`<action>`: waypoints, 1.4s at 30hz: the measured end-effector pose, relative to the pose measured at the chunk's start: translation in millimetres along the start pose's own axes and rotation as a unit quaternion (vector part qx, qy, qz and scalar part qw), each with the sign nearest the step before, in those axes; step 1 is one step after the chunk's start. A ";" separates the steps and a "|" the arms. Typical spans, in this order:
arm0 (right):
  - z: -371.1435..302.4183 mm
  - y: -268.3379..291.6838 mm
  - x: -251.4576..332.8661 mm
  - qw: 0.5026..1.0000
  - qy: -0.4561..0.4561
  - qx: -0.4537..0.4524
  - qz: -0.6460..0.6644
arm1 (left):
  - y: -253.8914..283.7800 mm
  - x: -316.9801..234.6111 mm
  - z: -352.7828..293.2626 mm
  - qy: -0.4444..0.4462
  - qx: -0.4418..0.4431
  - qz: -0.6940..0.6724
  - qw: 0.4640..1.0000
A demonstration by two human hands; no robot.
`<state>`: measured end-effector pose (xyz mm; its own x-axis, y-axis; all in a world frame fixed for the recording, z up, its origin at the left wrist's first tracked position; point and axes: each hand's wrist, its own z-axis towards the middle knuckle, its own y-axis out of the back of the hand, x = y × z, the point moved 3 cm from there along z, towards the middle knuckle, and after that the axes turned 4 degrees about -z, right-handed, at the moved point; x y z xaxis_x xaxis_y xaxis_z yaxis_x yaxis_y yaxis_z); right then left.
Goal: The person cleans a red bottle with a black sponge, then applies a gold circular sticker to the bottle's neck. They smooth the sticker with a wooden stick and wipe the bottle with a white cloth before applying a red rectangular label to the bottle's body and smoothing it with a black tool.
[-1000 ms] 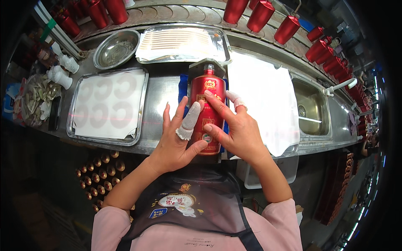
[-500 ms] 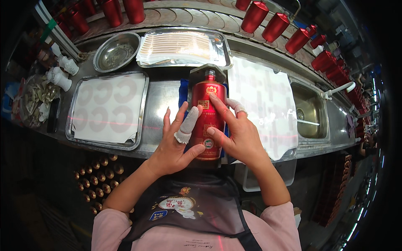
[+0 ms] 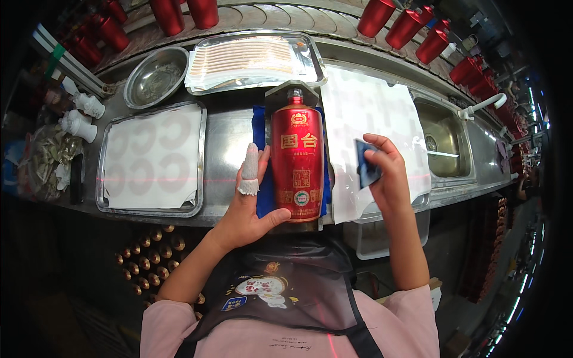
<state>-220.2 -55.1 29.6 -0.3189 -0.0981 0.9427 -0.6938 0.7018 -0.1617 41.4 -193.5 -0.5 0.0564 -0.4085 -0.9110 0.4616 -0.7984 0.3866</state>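
A glossy red bottle (image 3: 297,164) with gold markings lies on its back, neck pointing away from me, on a blue cloth (image 3: 262,206) in a metal holder (image 3: 271,97). My left hand (image 3: 246,206) rests along the bottle's left side, fingers stretched out and thumb touching its lower front. A knitted white finger sleeve (image 3: 249,170) covers one of its fingers. To the right of the bottle, raised over a white sheet, my right hand (image 3: 387,173) pinches a small flat dark blue piece (image 3: 366,164), possibly a scraper. Its exact kind is unclear.
On the left stands a metal tray (image 3: 203,155) with a white sheet of grey ring shapes. Behind are a tray of striped strips (image 3: 245,62) and a metal bowl (image 3: 156,77). A sink (image 3: 439,170) is at right, with red bottles (image 3: 404,28) along a conveyor (image 3: 286,18) beyond.
My right hand has left the bottle, moved right and now holds the blue piece. My left hand has drawn back slightly to the left, uncovering the bottle's front.
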 end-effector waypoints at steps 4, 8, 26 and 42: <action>-60.8 -54.2 5.7 0.897 0.288 0.103 -0.319 | -1.2 6.3 -0.4 0.011 -0.009 -0.062 0.998; -33.4 -119.1 54.6 0.726 0.518 0.162 -0.422 | -2.0 7.2 -0.7 -0.040 -0.001 0.000 0.999; 15.7 -137.7 93.4 0.741 0.504 0.091 -0.435 | -3.5 7.8 -1.4 -0.028 -0.004 0.058 0.998; 13.0 -101.8 66.2 0.707 0.538 0.095 -0.449 | -0.8 9.2 -0.5 0.034 -0.016 -0.100 0.994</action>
<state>-179.0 -142.2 104.6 0.9100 0.2213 0.3505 -0.4117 0.5805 0.7025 41.9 -196.4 -9.3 0.0197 -0.2119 -0.9771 0.4978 -0.8454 0.1934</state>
